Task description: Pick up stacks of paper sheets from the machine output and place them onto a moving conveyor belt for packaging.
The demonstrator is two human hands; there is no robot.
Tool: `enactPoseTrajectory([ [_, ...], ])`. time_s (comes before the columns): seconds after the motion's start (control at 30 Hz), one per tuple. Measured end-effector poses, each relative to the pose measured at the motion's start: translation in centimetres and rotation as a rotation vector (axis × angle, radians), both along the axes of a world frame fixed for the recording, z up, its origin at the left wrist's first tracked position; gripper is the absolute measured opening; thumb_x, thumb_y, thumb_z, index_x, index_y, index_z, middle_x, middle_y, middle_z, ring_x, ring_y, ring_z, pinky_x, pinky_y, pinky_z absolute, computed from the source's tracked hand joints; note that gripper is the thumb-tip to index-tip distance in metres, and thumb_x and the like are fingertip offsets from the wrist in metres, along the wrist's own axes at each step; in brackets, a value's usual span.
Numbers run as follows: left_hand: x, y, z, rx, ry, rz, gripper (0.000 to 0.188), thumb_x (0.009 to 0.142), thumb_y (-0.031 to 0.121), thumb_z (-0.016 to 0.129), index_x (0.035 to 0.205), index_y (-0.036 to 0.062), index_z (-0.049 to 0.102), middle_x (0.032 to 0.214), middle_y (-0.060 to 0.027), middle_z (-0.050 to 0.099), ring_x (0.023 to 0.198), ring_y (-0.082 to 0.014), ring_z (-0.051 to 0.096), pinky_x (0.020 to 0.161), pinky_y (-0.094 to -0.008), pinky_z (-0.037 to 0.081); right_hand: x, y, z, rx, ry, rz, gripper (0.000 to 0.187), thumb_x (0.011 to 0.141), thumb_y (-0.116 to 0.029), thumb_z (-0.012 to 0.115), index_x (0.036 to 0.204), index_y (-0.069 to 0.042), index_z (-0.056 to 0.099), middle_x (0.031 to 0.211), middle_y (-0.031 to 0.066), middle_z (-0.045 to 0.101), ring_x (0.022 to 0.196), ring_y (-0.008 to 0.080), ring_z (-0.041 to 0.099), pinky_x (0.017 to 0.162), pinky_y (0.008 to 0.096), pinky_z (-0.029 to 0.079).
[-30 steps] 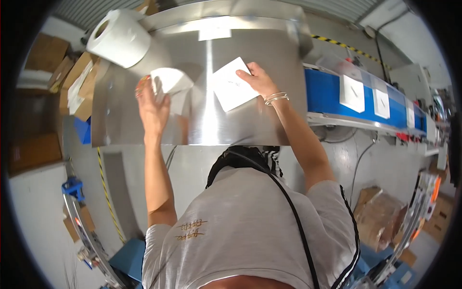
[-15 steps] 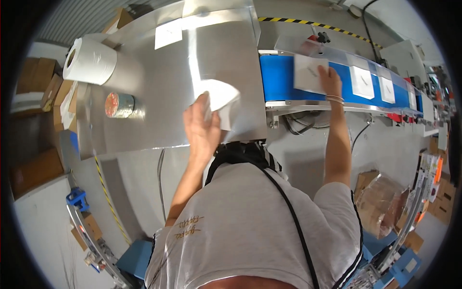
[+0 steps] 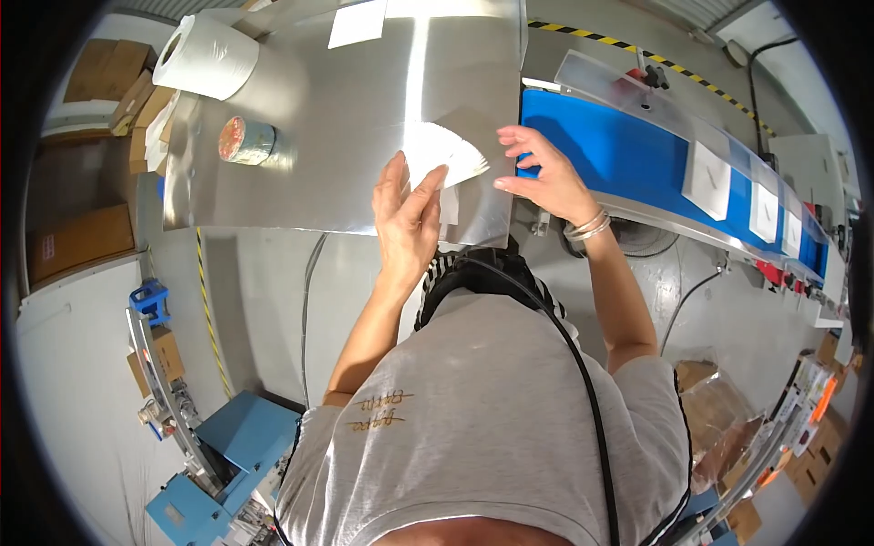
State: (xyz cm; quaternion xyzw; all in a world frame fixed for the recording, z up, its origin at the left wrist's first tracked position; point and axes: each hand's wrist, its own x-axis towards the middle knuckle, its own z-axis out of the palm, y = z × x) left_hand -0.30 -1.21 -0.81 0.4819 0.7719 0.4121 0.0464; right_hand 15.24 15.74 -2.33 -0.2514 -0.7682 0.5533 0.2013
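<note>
My left hand [image 3: 407, 218] grips a fanned stack of white flat packets [image 3: 446, 150] above the steel table, thumb on the near side. Whether they are paper or filled bags, I cannot tell. Just right of the stack, my right hand [image 3: 551, 187] hangs with its fingers apart and nothing in them, near the left end of a blue conveyor belt [image 3: 610, 136]. Farther along the belt lie a white square packet [image 3: 707, 180] with a small dark mark and several more like it, in a row.
On the steel table [image 3: 319, 164] stand a large white roll [image 3: 208, 59] and a small roll of tape [image 3: 246, 141]. A white sheet [image 3: 357, 23] lies at its far edge. A clear guard [image 3: 674, 100] runs along the belt's far side. Cardboard boxes [image 3: 86, 238] sit at left.
My right hand has let go of a packet on the belt and moved left toward the stack. The packets on the belt have shifted right. The stack is fanned wider in my left hand.
</note>
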Motion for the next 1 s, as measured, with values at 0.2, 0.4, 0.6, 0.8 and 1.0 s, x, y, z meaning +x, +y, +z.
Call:
enactPoseTrajectory([
  [0.2, -0.1, -0.1, 0.1, 0.008, 0.078, -0.028, 0.037, 0.075, -0.002, 0.066, 0.106, 0.0185, 0.071, 0.133, -0.0208, 0.044, 0.121, -0.0365, 0.043, 0.098, -0.0436, 0.038, -2.5, 0.3, 0.2, -0.080, 0.000, 0.169, 0.050, 0.072, -0.013, 0.078, 0.115, -0.006, 0.053, 0.117, 0.0034, 0.055, 0.098, 0.0154, 0.054, 0.079, 0.0282, 0.048],
  [0.4, 0.4, 0.3, 1.5, 0.009, -0.018, 0.024, 0.055, 0.074, 0.013, 0.075, 0.126, 0.0122, 0.055, 0.134, -0.0231, 0.043, 0.122, -0.0400, 0.041, 0.097, -0.0459, 0.040, -3.0, 1.0, -1.4, 0.373, 0.097, 0.178, 0.043, 0.074, -0.012, 0.075, 0.111, -0.004, 0.056, 0.115, 0.0037, 0.054, 0.094, 0.0167, 0.055, 0.082, 0.0263, 0.046],
  [0.6, -0.8, 0.0, 0.5, -0.071, -0.074, 0.044, 0.039, 0.084, 0.007, 0.062, 0.122, 0.0142, 0.059, 0.122, -0.0176, 0.054, 0.109, -0.0311, 0.055, 0.089, -0.0394, 0.048, 5.4, 5.0, -3.6, -0.233, -0.117, -0.268, 0.032, 0.094, -0.022, 0.056, 0.118, -0.002, 0.051, 0.100, 0.0034, 0.060, 0.087, 0.0094, 0.054, 0.082, 0.0295, 0.046],
  [0.8, -0.5, 0.5, 0.4, -0.045, -0.049, 0.041, 0.030, 0.086, 0.003, 0.059, 0.114, 0.0143, 0.064, 0.120, -0.0205, 0.054, 0.098, -0.0290, 0.059, 0.079, -0.0353, 0.051, 23.0, 16.2, -8.0, 0.006, -0.770, -0.830, 0.071, 0.080, -0.046, 0.064, 0.132, -0.002, 0.044, 0.125, 0.0112, 0.055, 0.108, 0.0289, 0.054, 0.098, 0.0449, 0.038],
  [1.0, -0.6, 0.1, 1.6, 0.041, -0.271, 0.043, 0.028, 0.086, 0.000, 0.058, 0.111, 0.0122, 0.066, 0.115, -0.0164, 0.057, 0.078, -0.0187, 0.061, 0.072, -0.0305, 0.052, 15.4, 10.8, -3.8, 0.678, -0.443, -0.690, 0.060, 0.077, -0.031, 0.075, 0.125, -0.005, 0.050, 0.123, 0.0166, 0.056, 0.107, 0.0300, 0.057, 0.087, 0.0402, 0.047],
])
